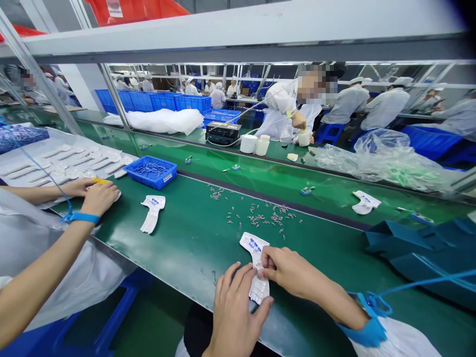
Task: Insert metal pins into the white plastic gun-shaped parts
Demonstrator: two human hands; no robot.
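Note:
A white plastic handle-shaped shell point(259, 290) with blue pieces at its upper end lies on the green bench in front of me. My left hand point(238, 310) steadies its lower part, the fingers along the left edge and the thumb at the lower right. My right hand point(288, 270) is closed in a pinch over the middle of the shell; whatever is between its fingertips is hidden. Just beyond the shell, many small metal parts point(256, 219) are scattered over the bench. A similar white shell point(152, 213) rests farther left.
At left, a co-worker's hands point(98, 196) hold something yellow near rows of white shells point(74, 158). A blue tray point(158, 181) contains small blue parts. Another shell point(366, 202) sits on the green strip behind. Dark teal folded material point(420, 248) and a wrist cord occupy the right.

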